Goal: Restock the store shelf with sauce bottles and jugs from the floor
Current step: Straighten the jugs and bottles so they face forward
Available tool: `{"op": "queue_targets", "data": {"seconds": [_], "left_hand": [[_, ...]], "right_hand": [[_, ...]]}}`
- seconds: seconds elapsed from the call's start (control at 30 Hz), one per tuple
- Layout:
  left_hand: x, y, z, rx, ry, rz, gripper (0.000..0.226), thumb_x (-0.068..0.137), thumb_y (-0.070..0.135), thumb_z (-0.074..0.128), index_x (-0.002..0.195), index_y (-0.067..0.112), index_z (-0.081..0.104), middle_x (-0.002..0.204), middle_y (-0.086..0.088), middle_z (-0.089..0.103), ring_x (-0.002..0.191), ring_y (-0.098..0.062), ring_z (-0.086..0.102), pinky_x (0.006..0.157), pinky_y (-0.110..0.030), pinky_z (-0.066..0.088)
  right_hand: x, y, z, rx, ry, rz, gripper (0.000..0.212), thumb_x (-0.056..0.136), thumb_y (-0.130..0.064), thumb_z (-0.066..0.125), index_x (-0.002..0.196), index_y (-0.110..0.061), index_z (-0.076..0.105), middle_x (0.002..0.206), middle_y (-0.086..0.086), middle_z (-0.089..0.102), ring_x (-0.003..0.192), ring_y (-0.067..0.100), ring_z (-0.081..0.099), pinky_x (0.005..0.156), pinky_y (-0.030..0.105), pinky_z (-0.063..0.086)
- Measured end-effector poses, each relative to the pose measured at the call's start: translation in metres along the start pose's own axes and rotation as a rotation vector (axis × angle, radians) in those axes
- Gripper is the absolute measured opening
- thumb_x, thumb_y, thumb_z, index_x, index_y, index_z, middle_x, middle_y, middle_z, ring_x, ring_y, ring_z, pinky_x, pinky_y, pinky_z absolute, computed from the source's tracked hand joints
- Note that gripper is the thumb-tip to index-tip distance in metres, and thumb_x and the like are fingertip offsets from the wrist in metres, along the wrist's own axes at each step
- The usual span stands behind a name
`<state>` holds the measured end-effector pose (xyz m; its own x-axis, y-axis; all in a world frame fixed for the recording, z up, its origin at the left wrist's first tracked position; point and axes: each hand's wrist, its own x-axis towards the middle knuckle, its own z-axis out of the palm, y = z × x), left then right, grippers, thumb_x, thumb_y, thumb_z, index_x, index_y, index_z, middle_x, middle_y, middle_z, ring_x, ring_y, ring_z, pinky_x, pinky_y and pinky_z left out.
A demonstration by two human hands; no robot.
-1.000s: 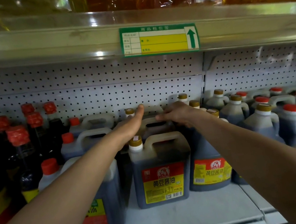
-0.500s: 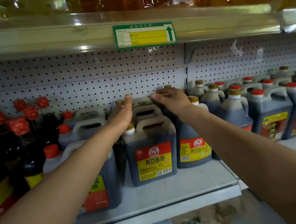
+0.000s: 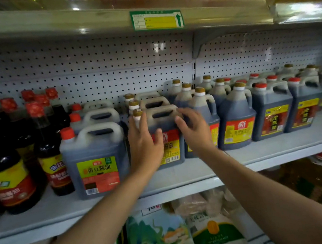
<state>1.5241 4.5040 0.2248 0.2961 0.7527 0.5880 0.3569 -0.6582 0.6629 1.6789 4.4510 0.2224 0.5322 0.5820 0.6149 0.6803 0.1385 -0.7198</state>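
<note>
At centre frame, a person's left hand [image 3: 144,143] lies against the front of a gold-capped soy sauce jug [image 3: 163,136] on the grey store shelf [image 3: 285,146], fingers straight beside its neck. The right hand [image 3: 196,131] hovers at the jug's right shoulder, fingers spread and loosely bent, gripping nothing. The jug heads a front-to-back file, label outward, apparently being squared up. Red-capped jugs [image 3: 96,158] stand just left.
</note>
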Motion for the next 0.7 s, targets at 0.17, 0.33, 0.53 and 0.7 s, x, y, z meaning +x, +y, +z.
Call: {"op": "queue_targets", "data": {"seconds": [0.17,0.33,0.53,0.7], "left_hand": [[-0.064,-0.035,0.026,-0.046,-0.170,-0.220,0.061,0.104,0.043,0.040,0.157,0.042,0.010,0.167,-0.006,-0.006,0.153,-0.024,0.003,0.120,-0.041,0.018],[-0.080,-0.041,0.035,-0.092,-0.299,-0.399,0.060,0.103,0.053,0.031,0.154,0.052,-0.001,0.167,-0.002,-0.008,0.153,-0.026,0.010,0.112,-0.041,0.030],[-0.077,-0.042,0.041,-0.130,-0.265,-0.423,0.057,0.102,0.057,0.031,0.152,0.056,0.003,0.168,0.004,0.000,0.153,-0.021,0.009,0.116,-0.041,0.022],[-0.076,-0.047,0.042,-0.174,-0.220,-0.402,0.066,0.090,0.069,0.026,0.152,0.055,0.012,0.166,0.013,0.000,0.152,-0.012,0.008,0.118,-0.037,0.019]], "right_hand": [[-0.065,0.036,0.018,0.057,-0.074,0.164,0.033,0.103,-0.035,0.056,0.135,-0.032,0.062,0.160,0.000,0.033,0.149,0.013,0.029,0.119,0.042,0.036],[-0.094,0.047,0.028,0.100,-0.161,0.236,0.037,0.103,-0.040,0.054,0.137,-0.051,0.049,0.167,-0.008,0.020,0.152,0.006,0.016,0.118,0.032,0.029],[-0.093,0.057,0.036,0.094,-0.209,0.261,0.044,0.103,-0.045,0.051,0.146,-0.051,0.043,0.167,-0.006,0.020,0.153,0.013,0.019,0.119,0.045,0.035],[-0.095,0.065,0.035,0.101,-0.240,0.222,0.046,0.105,-0.043,0.046,0.150,-0.050,0.037,0.168,-0.007,0.018,0.149,-0.002,0.010,0.121,0.034,0.025]]}}
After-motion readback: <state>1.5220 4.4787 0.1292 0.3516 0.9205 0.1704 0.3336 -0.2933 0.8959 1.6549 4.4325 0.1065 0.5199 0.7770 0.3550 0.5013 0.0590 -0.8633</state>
